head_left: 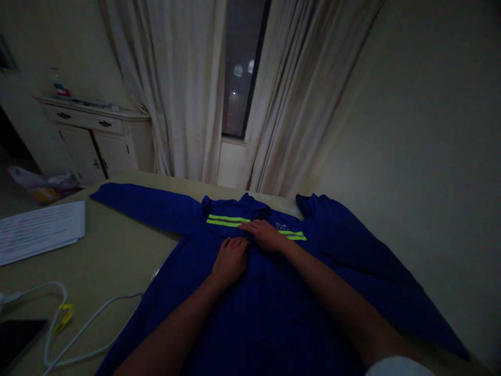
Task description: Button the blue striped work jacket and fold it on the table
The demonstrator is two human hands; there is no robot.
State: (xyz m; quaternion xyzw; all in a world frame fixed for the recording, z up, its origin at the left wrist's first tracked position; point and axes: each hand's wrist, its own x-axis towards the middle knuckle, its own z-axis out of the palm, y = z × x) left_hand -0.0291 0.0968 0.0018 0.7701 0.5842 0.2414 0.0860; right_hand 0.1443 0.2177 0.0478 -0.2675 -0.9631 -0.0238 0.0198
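Note:
A blue work jacket (274, 303) with yellow-green reflective chest stripes lies front up on the table, its sleeves spread to both sides. My left hand (230, 261) is at the middle of the chest, just below the stripe, its curled fingers closed on the cloth of the front opening. Close above it, my right hand (265, 235) has its fingers together on the same front edge, at the stripe. The forearm partly covers the right-hand stripe. What lies under the fingertips is hidden, and the picture is dark.
Printed sheets (43, 230) lie on the table (117, 256) at the left. Nearer are a white cable (86, 324) with a yellow tie (64, 317) and a dark phone-like device (19, 339). Behind stand a white cabinet (86, 141), curtains (188, 94) and a wall (422, 130) at right.

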